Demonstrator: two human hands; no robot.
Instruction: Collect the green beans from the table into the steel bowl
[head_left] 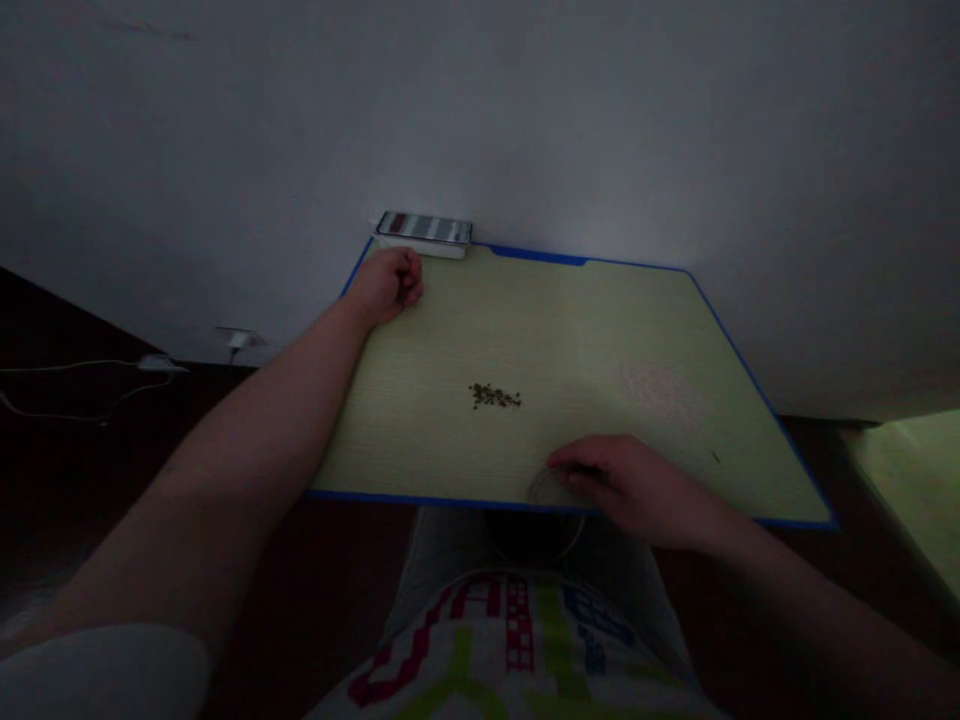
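Note:
My left hand (390, 284) rests as a closed fist on the far left corner of a pale green table (600, 330) with a blue rim, next to a phone (424, 228) lying on a white block by the wall. My right hand (626, 482) lies at the table's near edge, fingers curled over the rim of a clear round bowl (551, 515) that hangs partly past the edge. A small heap of dark seeds (494, 396) lies on the table between the two hands.
A white wall rises just behind the table. A charger and white cable (161, 364) lie on the dark floor at the left. Another pale green surface (911, 480) shows at the right edge. The scene is dim.

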